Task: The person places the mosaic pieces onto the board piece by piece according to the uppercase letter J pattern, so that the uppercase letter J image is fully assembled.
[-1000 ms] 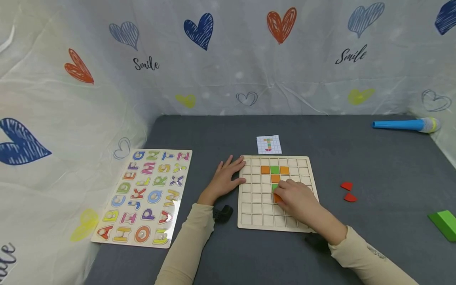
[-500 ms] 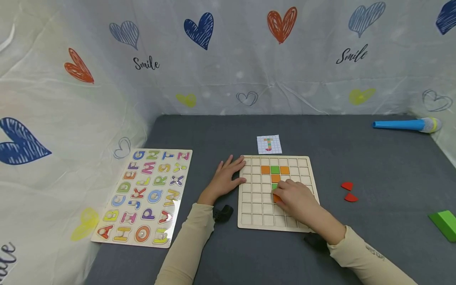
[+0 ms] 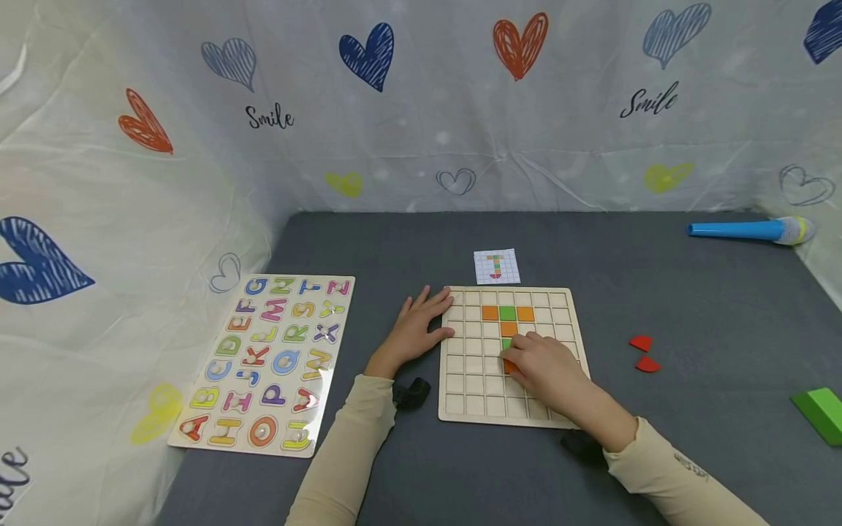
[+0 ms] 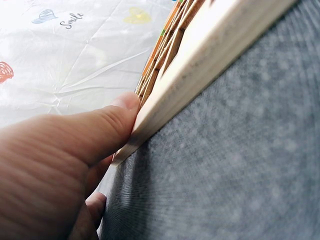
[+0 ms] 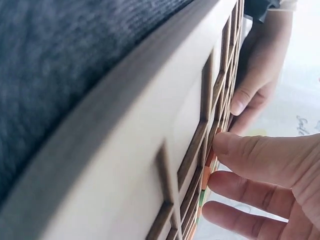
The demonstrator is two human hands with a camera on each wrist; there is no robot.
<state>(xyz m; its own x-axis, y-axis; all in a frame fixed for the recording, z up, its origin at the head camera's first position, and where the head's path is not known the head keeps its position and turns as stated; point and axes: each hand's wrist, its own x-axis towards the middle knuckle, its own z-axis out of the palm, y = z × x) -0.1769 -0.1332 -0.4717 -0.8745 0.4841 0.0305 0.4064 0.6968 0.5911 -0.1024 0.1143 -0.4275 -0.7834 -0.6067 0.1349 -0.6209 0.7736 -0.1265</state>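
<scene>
A wooden grid board (image 3: 470,405) lies on the table, with orange and green square tiles in its cells forming a short row and a column below it. My left hand (image 3: 413,332) rests at the board's left edge, fingers spread; in the left wrist view its thumb (image 4: 112,122) touches the board's side. Over the column, my right hand (image 3: 549,365) has thumb and fingertips at an orange tile (image 3: 510,367) low in the column. In the right wrist view an orange-red strip shows between thumb (image 5: 255,157) and index finger. The hand hides cells to its right.
Behind the board lies a small pattern card (image 3: 496,267). Two red quarter-round pieces (image 3: 647,364) lie to the right, with a green block (image 3: 821,415) beyond. An alphabet board (image 3: 270,365) is at left, a blue toy microphone (image 3: 743,231) at back right.
Hardly anything differs. My right hand shifts very slightly over the same orange tile, and my left hand stays at the board's edge.
</scene>
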